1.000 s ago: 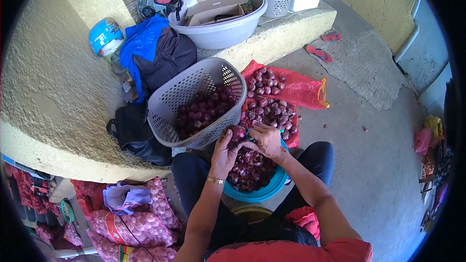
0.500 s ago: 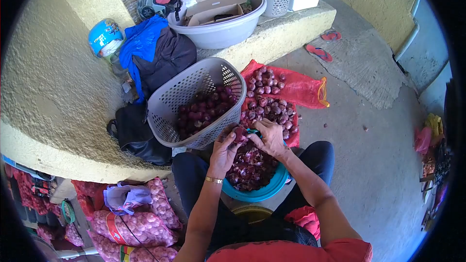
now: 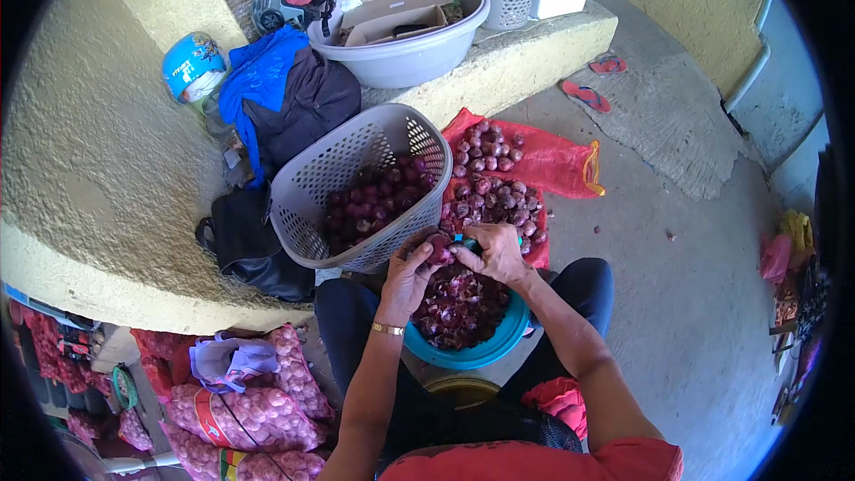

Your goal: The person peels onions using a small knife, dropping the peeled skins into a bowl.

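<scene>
My left hand has its fingers closed round a red onion, above the near edge of the grey basket. My right hand grips a small green-handled tool, its thumb against the onion's side; the tool's working end is hidden. Right below both hands is a turquoise basin with loose onion skins in it. The grey perforated basket, just beyond my left hand, holds peeled dark-purple onions. Unpeeled onions lie on a red mesh sack past my right hand.
Mesh sacks of pinkish bulbs lie at the lower left. A dark bag and a blue jacket sit along the wall. A large pale tub stands on the ledge. Slippers lie at the far right.
The right hand has shifted slightly left and turned at the onion, showing more of the tool's green handle. The left hand keeps its hold on the onion, almost in the same place.
</scene>
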The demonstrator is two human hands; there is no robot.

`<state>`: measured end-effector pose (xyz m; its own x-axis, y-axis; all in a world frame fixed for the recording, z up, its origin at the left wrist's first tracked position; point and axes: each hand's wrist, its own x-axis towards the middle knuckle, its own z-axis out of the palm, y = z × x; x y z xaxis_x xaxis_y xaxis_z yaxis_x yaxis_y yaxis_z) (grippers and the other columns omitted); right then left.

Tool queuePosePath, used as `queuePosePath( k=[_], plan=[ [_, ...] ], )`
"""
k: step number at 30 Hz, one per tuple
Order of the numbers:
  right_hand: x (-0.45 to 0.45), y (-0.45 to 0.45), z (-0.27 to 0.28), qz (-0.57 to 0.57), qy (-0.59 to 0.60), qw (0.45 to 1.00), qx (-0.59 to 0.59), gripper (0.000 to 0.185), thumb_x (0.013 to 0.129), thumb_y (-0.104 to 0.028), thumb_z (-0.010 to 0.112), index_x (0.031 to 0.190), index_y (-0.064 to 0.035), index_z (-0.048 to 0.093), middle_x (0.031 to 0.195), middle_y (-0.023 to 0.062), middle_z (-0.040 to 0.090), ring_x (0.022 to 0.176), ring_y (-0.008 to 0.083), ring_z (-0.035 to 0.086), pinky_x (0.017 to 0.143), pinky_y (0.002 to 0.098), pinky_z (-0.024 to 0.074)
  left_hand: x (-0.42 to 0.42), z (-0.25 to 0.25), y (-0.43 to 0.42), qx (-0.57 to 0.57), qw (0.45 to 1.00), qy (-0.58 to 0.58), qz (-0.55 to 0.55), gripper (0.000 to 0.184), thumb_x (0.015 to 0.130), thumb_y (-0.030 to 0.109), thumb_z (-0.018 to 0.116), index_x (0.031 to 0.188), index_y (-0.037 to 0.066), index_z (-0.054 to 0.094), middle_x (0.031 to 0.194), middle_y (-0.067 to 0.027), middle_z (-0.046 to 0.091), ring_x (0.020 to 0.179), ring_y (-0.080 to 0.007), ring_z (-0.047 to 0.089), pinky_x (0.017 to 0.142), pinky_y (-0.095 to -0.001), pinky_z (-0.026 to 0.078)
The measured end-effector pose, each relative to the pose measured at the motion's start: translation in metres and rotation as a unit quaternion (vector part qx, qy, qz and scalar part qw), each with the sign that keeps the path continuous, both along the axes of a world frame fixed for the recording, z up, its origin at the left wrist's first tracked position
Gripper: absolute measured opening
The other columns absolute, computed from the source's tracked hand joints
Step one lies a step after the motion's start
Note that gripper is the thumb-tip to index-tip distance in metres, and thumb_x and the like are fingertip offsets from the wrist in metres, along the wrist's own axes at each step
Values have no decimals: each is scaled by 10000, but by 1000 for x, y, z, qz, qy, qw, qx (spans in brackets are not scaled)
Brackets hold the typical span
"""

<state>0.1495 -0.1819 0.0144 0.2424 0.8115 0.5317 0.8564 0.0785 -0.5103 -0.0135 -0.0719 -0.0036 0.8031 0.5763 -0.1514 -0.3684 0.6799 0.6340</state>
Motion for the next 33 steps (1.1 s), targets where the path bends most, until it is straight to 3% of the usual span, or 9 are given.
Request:
queuePosePath(
  k=[8,10,15,19,21,25,33],
  plan=[
    [2,-2,-1,20,-20,998,-52,396,825,-453,652,752,-64,626,581,125,571,564,312,604,504,409,470,2,-8,2,-7,1000,3,-6,303,887,62,641,1180,7,582,1111,-99,647,984,-176,649,827,-317,576],
    [-2,-3,3,44,-16,998,-48,390,825,-455,650,771,-70,631,600,124,582,579,310,609,512,408,474,5,-5,0,-18,999,-12,40,277,923,135,610,1171,17,574,1126,-112,637,1016,-196,641,816,-320,585],
    [-4,-5,-1,93,-43,994,-36,364,815,-444,664,810,-82,626,655,109,595,622,313,617,542,411,482,-1,-11,12,-49,997,-14,50,324,903,93,633,1210,19,563,1151,-98,623,1037,-197,632,849,-336,574],
    [-1,-5,2,57,13,997,-48,406,784,-452,698,787,-63,585,664,108,584,628,321,609,546,410,476,-2,-2,9,-11,999,-28,37,342,922,118,610,1248,47,534,1199,-81,597,1078,-208,611,881,-355,568],
    [-1,-2,4,24,49,998,27,480,735,-480,739,749,-44,539,644,114,534,595,318,575,528,405,431,-1,-3,9,-38,998,-39,33,339,933,141,597,1256,63,529,1201,-72,595,1080,-204,609,879,-358,570],
    [0,-1,3,-7,22,1000,6,585,676,-543,769,793,-40,494,672,114,498,627,328,559,547,397,426,3,-3,5,-78,995,-48,27,319,961,209,555,1259,99,530,1199,-54,595,1071,-183,609,846,-355,579],
    [0,4,1,-6,9,1000,3,558,684,-534,757,811,-49,512,684,115,528,653,315,583,556,393,457,2,-21,-1,-59,994,-85,-28,298,984,230,504,1253,103,517,1190,-55,596,1068,-179,607,846,-352,573]
  ],
)
